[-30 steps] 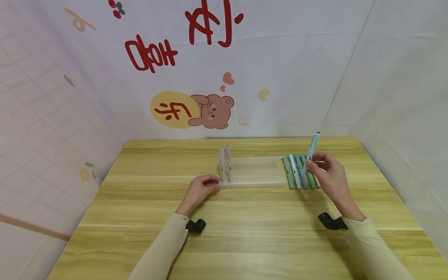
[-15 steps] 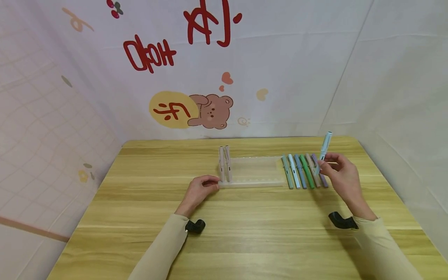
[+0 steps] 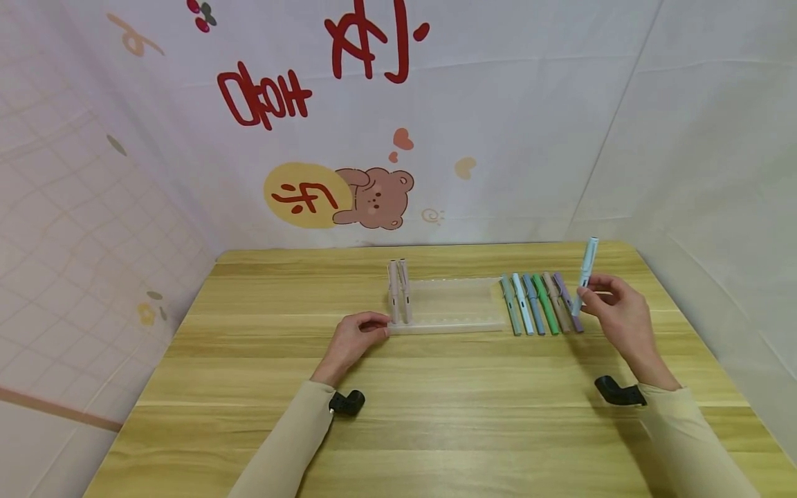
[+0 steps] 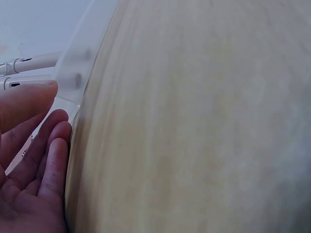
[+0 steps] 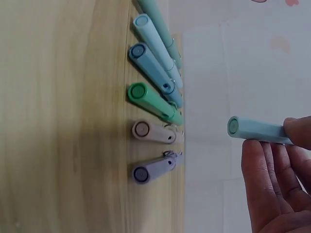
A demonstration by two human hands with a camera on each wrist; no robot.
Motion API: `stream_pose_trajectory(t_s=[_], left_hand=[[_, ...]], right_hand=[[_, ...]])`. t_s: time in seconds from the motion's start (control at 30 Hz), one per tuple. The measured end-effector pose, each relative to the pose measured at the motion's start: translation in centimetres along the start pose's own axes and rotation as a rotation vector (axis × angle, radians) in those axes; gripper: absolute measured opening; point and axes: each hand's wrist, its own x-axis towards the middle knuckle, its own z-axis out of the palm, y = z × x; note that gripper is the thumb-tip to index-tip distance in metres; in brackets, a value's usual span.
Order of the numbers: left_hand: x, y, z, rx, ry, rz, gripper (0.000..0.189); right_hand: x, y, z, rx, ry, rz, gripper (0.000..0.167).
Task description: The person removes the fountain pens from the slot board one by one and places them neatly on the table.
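My right hand (image 3: 619, 315) pinches a light blue pen (image 3: 588, 263) between thumb and fingers, held upright with its cap end up. In the right wrist view the same pen (image 5: 257, 129) points its round end at the row of pens. My left hand (image 3: 358, 340) rests at the left end of a clear plastic pen stand (image 3: 454, 328); its fingertips are right at the stand's corner, thumb apart from the fingers (image 4: 53, 160). Two pale pinkish pens (image 3: 394, 294) stand in the stand's left end.
Right of the stand lies a row of pens: grey-green (image 3: 510, 304), pale blue (image 3: 523, 304), blue (image 3: 533, 304), green (image 3: 546, 304), beige (image 3: 556, 301) and purple (image 3: 563, 294). The wooden table (image 3: 436, 415) meets a printed cloth backdrop (image 3: 529, 138) behind.
My right hand has moved right with the light blue pen, past the row's right end, so the beige and purple pens show more fully. The left hand stays at the stand.
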Motion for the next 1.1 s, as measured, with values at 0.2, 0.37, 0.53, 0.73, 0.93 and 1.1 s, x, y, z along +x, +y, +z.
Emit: stream_pose_trajectory(t_s=[0.2,0.37,0.53,0.73,0.93,1.1], left_hand=[[0.0,0.0,0.0,0.006,0.004,-0.016,0.019],[0.0,0.1,-0.1,0.001,0.003,-0.018,0.019],[-0.1,0.2,-0.1,-0.007,0.001,-0.013,0.019],[0.0,0.2,-0.1,-0.002,0.001,-0.016,0.019],[0.0,0.1,-0.1,0.003,-0.001,-0.008,0.019],[0.0,-0.1,-0.1,-0.016,-0.002,0.009,0.02]], right_hand=[[0.1,0.6,-0.8,-0.026,-0.018,0.035,0.043],[0.3,1.3,-1.3,-0.052,-0.039,0.058,0.048],[0.5,1.8,-1.7,-0.081,-0.059,0.087,0.05],[0.8,2.3,-2.1,-0.116,-0.101,0.112,0.052],[0.9,2.6,-2.4,-0.159,-0.14,0.116,0.053],[1.0,2.9,-2.7,-0.187,-0.171,0.126,0.053]])
